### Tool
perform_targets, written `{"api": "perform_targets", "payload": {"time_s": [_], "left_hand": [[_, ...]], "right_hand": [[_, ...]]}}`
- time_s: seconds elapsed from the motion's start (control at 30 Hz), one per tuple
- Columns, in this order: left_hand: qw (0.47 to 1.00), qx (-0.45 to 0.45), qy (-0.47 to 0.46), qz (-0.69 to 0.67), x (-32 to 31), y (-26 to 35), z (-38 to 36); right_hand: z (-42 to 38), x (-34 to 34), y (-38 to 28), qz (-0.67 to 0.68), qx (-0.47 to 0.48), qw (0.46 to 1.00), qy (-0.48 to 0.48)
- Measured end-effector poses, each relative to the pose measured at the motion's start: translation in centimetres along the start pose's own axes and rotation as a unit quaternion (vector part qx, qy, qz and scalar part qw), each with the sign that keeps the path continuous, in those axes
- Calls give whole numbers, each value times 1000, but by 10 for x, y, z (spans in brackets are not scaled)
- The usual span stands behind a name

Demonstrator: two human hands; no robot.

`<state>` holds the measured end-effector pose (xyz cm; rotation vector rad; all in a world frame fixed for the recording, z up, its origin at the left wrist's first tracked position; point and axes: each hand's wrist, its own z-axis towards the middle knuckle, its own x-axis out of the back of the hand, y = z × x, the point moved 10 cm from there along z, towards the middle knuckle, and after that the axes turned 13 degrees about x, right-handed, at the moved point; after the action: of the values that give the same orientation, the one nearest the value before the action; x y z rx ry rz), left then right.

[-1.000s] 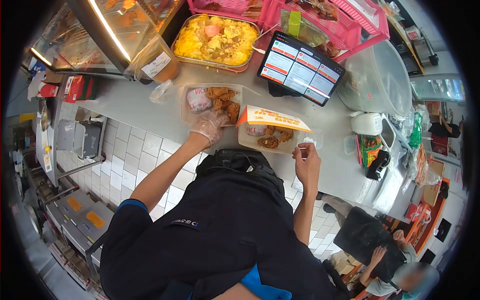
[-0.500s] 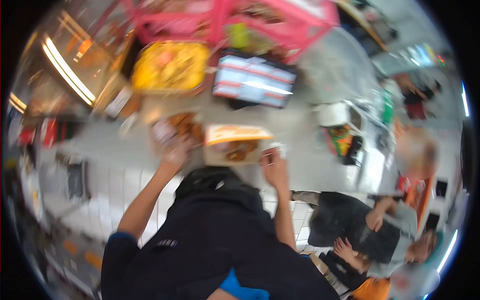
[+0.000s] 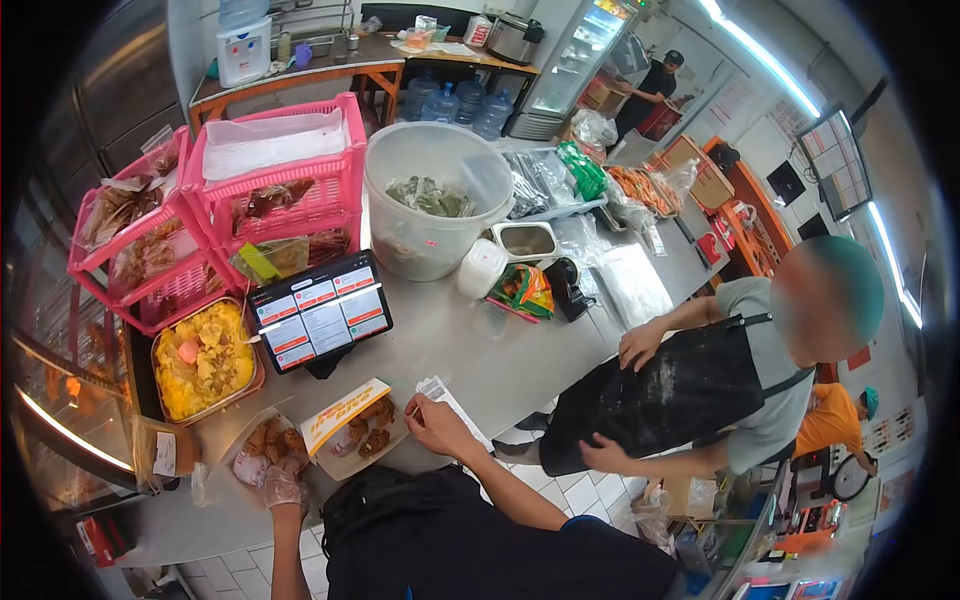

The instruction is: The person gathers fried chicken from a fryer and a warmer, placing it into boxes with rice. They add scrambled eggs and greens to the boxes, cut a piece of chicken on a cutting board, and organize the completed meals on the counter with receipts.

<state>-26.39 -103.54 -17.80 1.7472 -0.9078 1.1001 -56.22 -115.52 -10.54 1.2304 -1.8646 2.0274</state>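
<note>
My left hand (image 3: 287, 487), in a clear plastic glove, reaches into a paper-lined tray (image 3: 232, 440) at the lower left. Its fingers are bent over the pieces of fried chicken (image 3: 268, 444) there. Right of it stands an open takeaway box (image 3: 343, 465) with fried pieces (image 3: 366, 436) inside and its yellow-and-white printed lid (image 3: 345, 412) raised. My bare right hand (image 3: 437, 425) is beside the box's right edge, fingers pinched together at a white printed receipt (image 3: 436, 390). Part of the receipt is hidden behind this hand.
A tablet (image 3: 320, 312) stands behind the box, with a tray of yellow food (image 3: 205, 360) to its left. Pink crates (image 3: 280, 165) and a large white tub (image 3: 432, 215) are farther back. A co-worker in a black apron (image 3: 655, 395) stands close on the right.
The view has swung up and to the right and become sharper, bringing the back of the room into sight. Both hands remain near the chicken and the box.
</note>
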Motion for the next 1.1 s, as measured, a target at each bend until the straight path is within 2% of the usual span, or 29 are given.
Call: {"api": "perform_targets", "payload": {"time_s": [0.07,0.1,0.17,0.2,0.3,0.33,0.37,0.4,0.43,0.47,0.5,0.53,0.57,0.6,0.63,0.67,0.7,0.73,0.77,0.8,0.87,0.93,0.97,1.0,1.03,1.07,1.1], "left_hand": [[990,120,-25,-74,27,2,-2],[989,124,-23,-75,19,-6,-2],[998,25,39,34,8,-3,1],[998,30,39,35,22,3,-2],[985,-30,-5,-169,62,31,-19],[969,-65,43,-234,90,37,-27],[962,8,-18,-271,84,21,-25],[961,-5,-18,-276,101,14,-26],[953,-68,24,-295,123,11,-23],[907,-40,13,-419,129,-13,-13],[861,108,-46,-495,151,-25,-11],[913,107,5,-393,195,-31,-1],[901,89,66,-420,222,-40,13],[933,-15,186,-309,229,-69,47],[933,-162,321,-2,270,-24,37],[956,-49,118,-265,256,-53,90],[862,66,-97,-493,218,-66,111],[860,69,-107,-495,209,-66,107],[976,45,23,-213,221,-64,101],[984,7,152,91,232,-46,91],[980,19,169,-102,248,-59,62],[915,28,254,-312,249,-88,5],[900,90,268,-331,237,-101,-29],[815,115,361,-439,212,-130,-60],[736,198,404,-506,171,-161,-89],[739,249,436,-450,124,-183,-114],[733,278,374,-495,67,-200,-121]], "right_hand": [[-1,-2,2,-2,-5,1000,-5],[-1,-4,2,-2,-1,1000,-8],[0,-4,4,6,-1,1000,-5],[1,-5,7,8,1,1000,-10],[2,-1,9,-30,21,999,13],[1,2,8,-27,40,998,38],[1,8,-1,-14,36,999,34],[2,9,1,-36,31,998,30],[3,14,-11,-35,64,997,39],[4,12,-1,-17,60,997,48],[5,9,1,-12,52,998,37],[6,8,0,-11,38,999,31],[8,4,-8,-6,48,999,14],[8,5,-13,-5,35,999,8],[6,6,-14,-5,19,1000,7],[6,4,-16,0,29,1000,9],[2,2,-21,1,27,1000,10],[-1,6,-31,0,35,999,23],[-4,15,-38,-4,42,998,37],[-8,20,-37,-10,28,999,38],[-27,30,-32,27,10,995,99],[-49,24,-12,21,-34,993,109],[-60,21,0,11,-58,992,114],[-69,13,11,24,-62,990,121],[-76,10,19,23,-76,988,134],[-80,2,23,37,-79,988,129],[-84,-7,26,51,-81,988,121]]}}
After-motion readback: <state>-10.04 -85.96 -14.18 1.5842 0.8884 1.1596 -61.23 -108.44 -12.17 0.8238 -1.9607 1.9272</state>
